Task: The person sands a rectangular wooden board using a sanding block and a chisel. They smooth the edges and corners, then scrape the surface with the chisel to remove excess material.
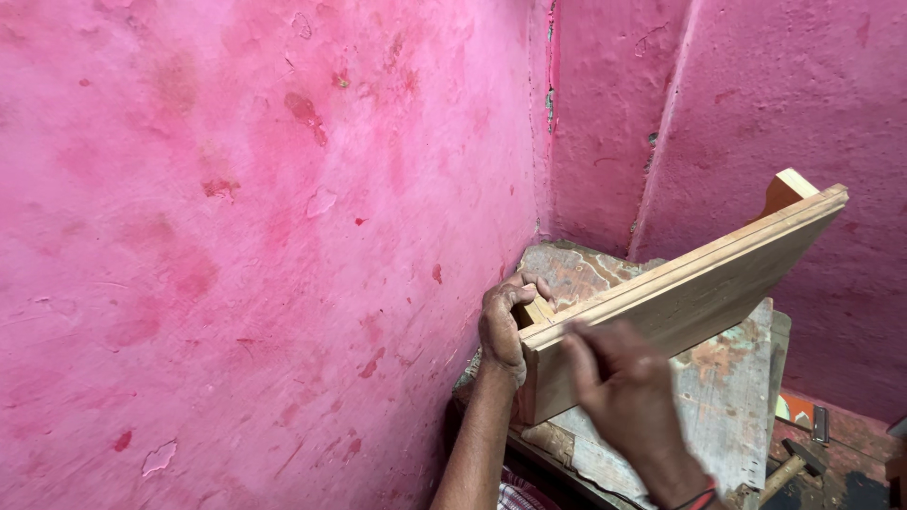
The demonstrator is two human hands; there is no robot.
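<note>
At four o'clock in the head view, a pale wooden frame piece [690, 283] stands tilted on a worn, paint-stained surface [727, 397] set in the corner of a pink wall [236, 236]. The left hand [505, 326] is curled tight around the near end of the wood, steadying it. The right hand [619, 378] lies against the front face at five o'clock, fingers bent; whether it pinches a small tool or only presses the board, I cannot tell. The boards already look joined at the corner, and the face looks smooth and unfinished, so the work seems partway. A hammer [789, 467] lies apart on the floor.
</note>
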